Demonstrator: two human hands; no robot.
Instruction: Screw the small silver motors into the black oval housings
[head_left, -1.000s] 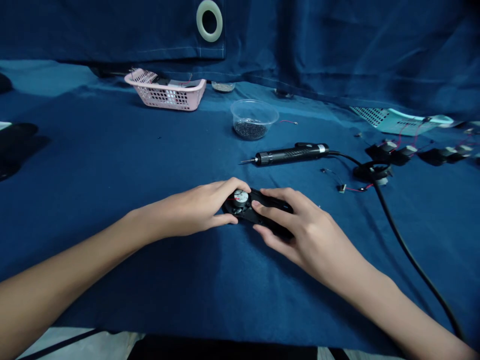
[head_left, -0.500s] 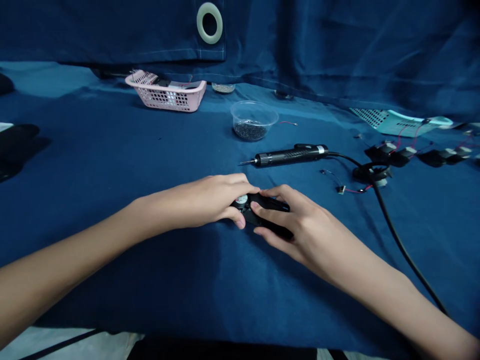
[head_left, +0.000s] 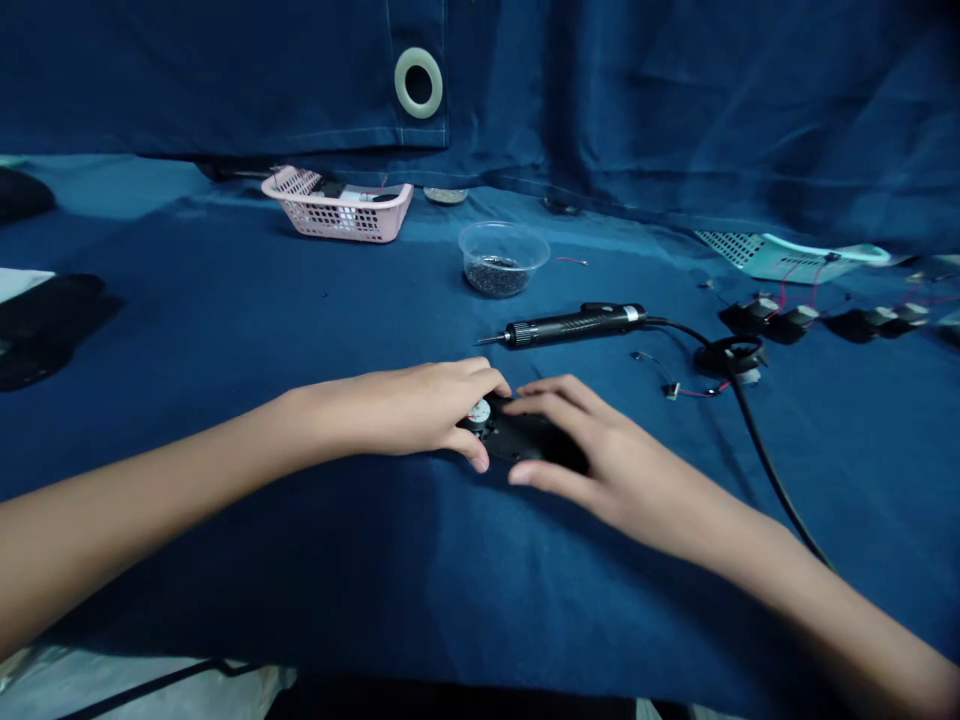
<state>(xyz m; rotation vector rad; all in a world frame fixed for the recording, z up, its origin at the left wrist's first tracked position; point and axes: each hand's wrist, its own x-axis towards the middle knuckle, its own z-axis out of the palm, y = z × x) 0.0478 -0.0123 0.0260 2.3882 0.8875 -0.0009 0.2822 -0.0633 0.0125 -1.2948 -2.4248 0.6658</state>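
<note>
Black housing (head_left: pixel 529 437) flat on blue worktop (head_left: pixel 247 570), between both grips, round white-faced part (head_left: pixel 478 412) at its left end. Left grip (head_left: pixel 397 410) curled narrow over that end, fingers on housing. Right grip (head_left: pixel 592 450) spread wider over housing's right half, holding it from above. Beyond housing: electric screwdriver (head_left: pixel 574 323), lying on its side; farther, clear bowl (head_left: pixel 495 275) of small dark parts; farther left, pink basket (head_left: pixel 337 215).

Round white label (head_left: pixel 478 412), print unreadable
</note>
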